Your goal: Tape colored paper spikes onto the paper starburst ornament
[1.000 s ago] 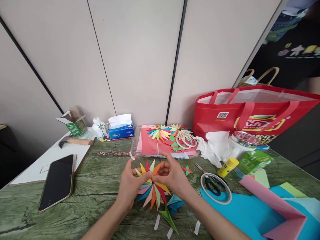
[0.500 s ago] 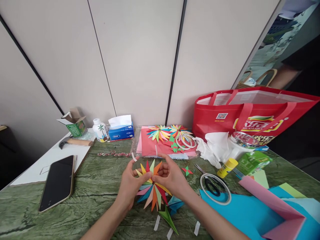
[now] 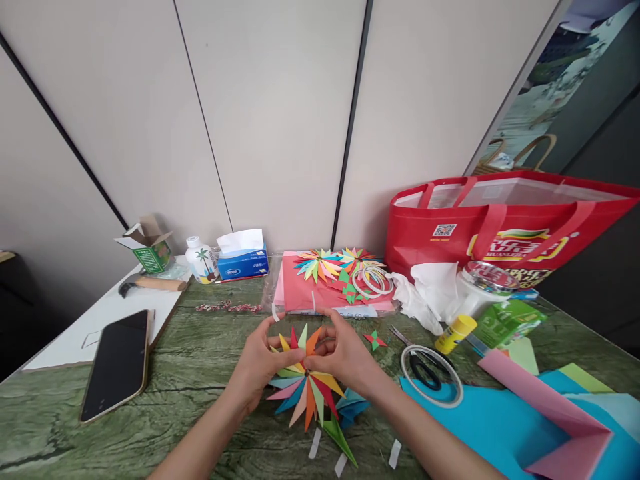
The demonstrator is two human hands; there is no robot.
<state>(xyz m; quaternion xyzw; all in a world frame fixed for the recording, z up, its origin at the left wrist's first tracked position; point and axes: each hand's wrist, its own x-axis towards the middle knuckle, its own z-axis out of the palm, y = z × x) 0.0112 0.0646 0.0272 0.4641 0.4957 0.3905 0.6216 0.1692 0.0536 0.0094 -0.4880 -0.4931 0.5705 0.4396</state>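
Both hands grip a many-pointed folded paper star [image 3: 311,393] in red, orange, yellow, green, blue and pink. My left hand [image 3: 260,360] pinches its upper left points, thumb lying toward the centre. From the upper right, my right hand [image 3: 345,353] holds it with the thumb near the middle and the fingers curled behind. A small white strip [image 3: 275,312] sticks up by the left fingertips. Under and beside the star lie a green folded paper piece [image 3: 340,443] and a blue folded paper piece [image 3: 353,407]. White strips [image 3: 395,453] lie on the table nearby.
Scissors [image 3: 423,367] lie inside a tape roll [image 3: 457,393] beside blue and pink paper [image 3: 545,393]. A glue stick [image 3: 455,335], tissues and a red bag [image 3: 435,233] stand right. Finished paper stars [image 3: 318,265] rest behind. A phone [image 3: 117,363] and sickle [image 3: 155,285] lie left.
The star has tilted and shifted slightly down between the hands. The white strip by my left fingertips now stands more upright. A person's arm at the upper right has gone from view.
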